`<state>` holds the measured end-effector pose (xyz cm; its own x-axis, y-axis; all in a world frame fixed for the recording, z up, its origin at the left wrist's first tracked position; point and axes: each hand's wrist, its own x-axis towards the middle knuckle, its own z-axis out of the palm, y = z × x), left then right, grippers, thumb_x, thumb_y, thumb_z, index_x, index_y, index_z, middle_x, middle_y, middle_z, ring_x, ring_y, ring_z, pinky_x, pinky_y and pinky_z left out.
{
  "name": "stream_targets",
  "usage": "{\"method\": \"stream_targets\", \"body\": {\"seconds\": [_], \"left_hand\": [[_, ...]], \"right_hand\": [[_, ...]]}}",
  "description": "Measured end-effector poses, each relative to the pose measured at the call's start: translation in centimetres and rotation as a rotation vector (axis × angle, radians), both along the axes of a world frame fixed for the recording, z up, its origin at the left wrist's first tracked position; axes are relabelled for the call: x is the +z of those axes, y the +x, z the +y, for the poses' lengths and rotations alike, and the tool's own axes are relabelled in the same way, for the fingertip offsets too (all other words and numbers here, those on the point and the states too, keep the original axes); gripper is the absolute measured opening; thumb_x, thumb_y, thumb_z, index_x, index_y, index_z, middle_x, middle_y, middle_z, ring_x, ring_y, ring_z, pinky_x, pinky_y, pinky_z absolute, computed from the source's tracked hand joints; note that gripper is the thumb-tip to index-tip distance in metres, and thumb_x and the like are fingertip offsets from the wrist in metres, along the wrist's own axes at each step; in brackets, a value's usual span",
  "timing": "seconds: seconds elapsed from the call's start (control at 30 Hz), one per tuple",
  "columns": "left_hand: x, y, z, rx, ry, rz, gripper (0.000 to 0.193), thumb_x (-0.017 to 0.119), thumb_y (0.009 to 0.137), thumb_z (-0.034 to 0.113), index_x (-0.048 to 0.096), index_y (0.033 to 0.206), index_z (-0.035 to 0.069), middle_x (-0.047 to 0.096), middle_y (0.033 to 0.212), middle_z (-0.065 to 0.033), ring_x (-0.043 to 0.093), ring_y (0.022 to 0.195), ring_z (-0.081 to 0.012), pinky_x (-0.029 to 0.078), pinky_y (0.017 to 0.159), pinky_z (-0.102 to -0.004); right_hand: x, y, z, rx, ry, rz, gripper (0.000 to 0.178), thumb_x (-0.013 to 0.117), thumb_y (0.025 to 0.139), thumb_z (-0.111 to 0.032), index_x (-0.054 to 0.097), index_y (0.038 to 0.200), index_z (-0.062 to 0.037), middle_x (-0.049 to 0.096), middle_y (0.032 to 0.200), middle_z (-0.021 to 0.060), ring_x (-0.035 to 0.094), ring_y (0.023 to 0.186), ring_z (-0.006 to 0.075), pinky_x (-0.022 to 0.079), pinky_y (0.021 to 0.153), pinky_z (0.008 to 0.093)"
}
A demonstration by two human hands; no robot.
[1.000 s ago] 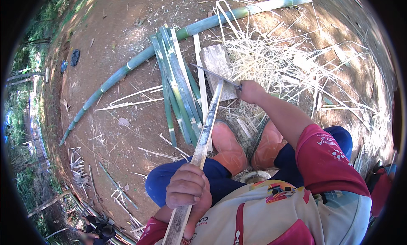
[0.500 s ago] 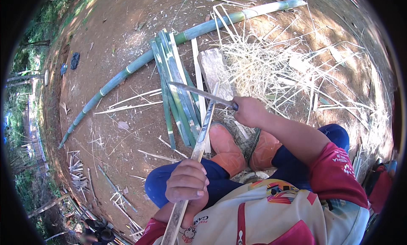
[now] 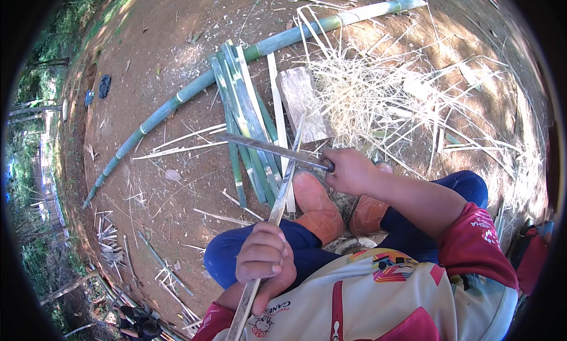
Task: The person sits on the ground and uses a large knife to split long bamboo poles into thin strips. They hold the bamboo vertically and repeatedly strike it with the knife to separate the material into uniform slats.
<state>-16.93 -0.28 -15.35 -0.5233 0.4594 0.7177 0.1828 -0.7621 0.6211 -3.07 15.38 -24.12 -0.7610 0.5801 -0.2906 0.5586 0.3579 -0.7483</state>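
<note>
My left hand (image 3: 264,259) is closed round a long, narrow bamboo strip (image 3: 282,194). The strip slants from beside my torso up past my left boot, and its far end lies over a wooden block (image 3: 302,105). In my right hand (image 3: 353,173) is the dark handle of a long-bladed knife (image 3: 269,147). Its blade points left and crosses the strip a little short of the block, apparently touching it. Behind the blade lie several split green bamboo pieces (image 3: 237,108), side by side on the ground.
A long green bamboo pole (image 3: 195,88) runs across the far ground. Pale shavings (image 3: 378,99) are heaped right of the block. My orange boots (image 3: 316,200) stand close to the blade. Short offcuts (image 3: 107,240) lie at the left, and another person (image 3: 139,322) is at the lower left.
My right hand has drawn the knife nearer to me along the strip, and its tip has shifted down and left. My left hand keeps its hold, almost in place.
</note>
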Motion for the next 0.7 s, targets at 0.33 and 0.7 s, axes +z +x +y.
{"method": "stream_targets", "body": {"seconds": [0.33,0.7], "left_hand": [[0.0,-0.8,-0.1,0.002,-0.047,0.055,0.070,0.034,0.098,0.073,0.051,0.081,0.007,0.042,0.062,-0.0010,0.037,0.052,-0.0147,0.039,0.062,-0.0349],[0.2,-0.9,0.0,-0.022,-0.046,0.049,0.067,0.039,0.098,0.071,0.051,0.080,0.008,0.043,0.062,-0.0004,0.040,0.050,-0.0138,0.040,0.060,-0.0332]], "right_hand": [[-2.4,-2.1,2.5,0.014,0.012,-0.135,0.026,0.065,0.079,-0.017,0.064,0.102,-0.0053,0.069,0.095,0.0184,0.067,0.094,0.0382,0.054,0.084,0.0480],[-10.7,-2.1,7.3,-0.116,-0.036,-0.399,0.033,0.064,0.083,-0.023,0.066,0.111,-0.0052,0.071,0.101,0.0196,0.069,0.097,0.0362,0.055,0.086,0.0452]]}}
